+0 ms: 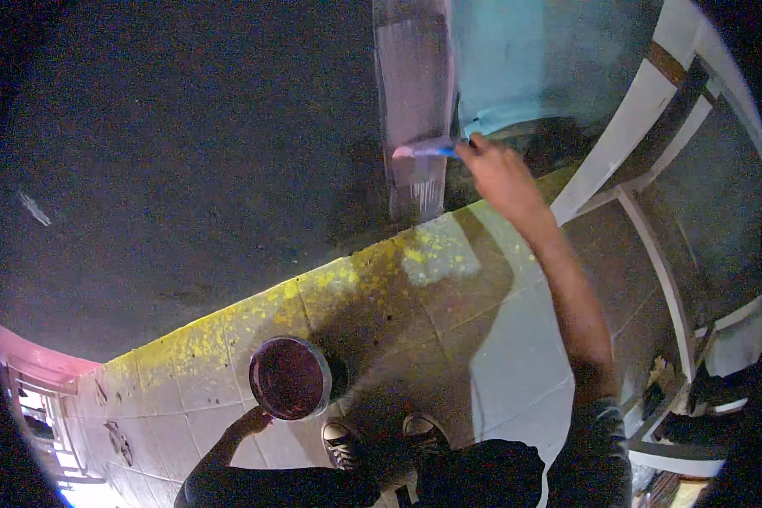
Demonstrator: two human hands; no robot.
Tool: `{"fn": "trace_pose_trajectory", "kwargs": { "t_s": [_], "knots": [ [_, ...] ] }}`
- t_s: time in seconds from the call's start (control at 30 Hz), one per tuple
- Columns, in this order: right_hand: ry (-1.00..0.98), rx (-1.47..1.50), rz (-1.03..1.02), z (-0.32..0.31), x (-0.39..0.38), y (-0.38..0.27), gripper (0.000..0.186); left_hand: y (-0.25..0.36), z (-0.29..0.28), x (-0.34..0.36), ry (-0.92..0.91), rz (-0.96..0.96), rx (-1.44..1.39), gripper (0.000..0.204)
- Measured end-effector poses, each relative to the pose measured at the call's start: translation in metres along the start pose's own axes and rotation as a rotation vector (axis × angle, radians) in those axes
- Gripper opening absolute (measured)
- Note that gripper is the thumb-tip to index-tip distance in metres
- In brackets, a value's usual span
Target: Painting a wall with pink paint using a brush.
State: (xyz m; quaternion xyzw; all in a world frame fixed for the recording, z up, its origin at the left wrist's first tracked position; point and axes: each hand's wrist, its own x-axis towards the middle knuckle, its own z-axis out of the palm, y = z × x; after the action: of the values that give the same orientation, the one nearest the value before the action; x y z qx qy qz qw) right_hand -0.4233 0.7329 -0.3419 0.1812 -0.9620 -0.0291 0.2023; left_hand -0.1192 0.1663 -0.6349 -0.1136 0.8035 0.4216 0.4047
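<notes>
One dark wall [186,195] spreads behind and left of the fingers of the right hand [506,178], its outer parts lost in the black rim. Nearer than those fingers lies one pale tiled floor [516,364], partly in shadow, its yellow flecks too many to count. To their right stands white framework [622,127], cut off by the rim (how many pieces it makes, I cannot tell). Just above them is one turquoise patch [504,63]; to their upper left runs one mauve strip [415,80], both cut off at the top. One bucket [292,417] of dark purplish paint meets the left hand [251,422], whose fingers are mostly hidden, so their grip cannot be told. Two shoes [340,447], right of those fingers, show only in part. One paintbrush [432,152] is pinched narrowly in the right fingers, bristles leftward over the mauve strip, its handle end hidden.
</notes>
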Motion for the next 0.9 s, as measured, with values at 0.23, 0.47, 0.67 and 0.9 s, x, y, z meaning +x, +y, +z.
{"fn": "trace_pose_trajectory", "kwargs": {
  "t_s": [0.23,0.47,0.67,0.9],
  "knots": [
    [0.493,-0.14,-0.241,-0.116,0.053,0.039,0.031,-0.022,-0.001,0.025,-0.021,-0.022,0.068,0.032],
    [0.568,-0.124,-0.233,-0.216,0.057,0.02,0.015,-0.005,-0.002,0.029,-0.063,-0.024,0.163,0.034],
    [0.834,-0.119,-0.158,-0.194,0.054,0.012,0.018,-0.003,-0.005,0.019,-0.046,-0.063,0.219,0.034],
    [0.631,-0.193,-0.037,-0.056,0.026,-0.007,0.038,0.016,-0.002,0.005,-0.023,-0.126,0.194,0.034]
  ]
}}
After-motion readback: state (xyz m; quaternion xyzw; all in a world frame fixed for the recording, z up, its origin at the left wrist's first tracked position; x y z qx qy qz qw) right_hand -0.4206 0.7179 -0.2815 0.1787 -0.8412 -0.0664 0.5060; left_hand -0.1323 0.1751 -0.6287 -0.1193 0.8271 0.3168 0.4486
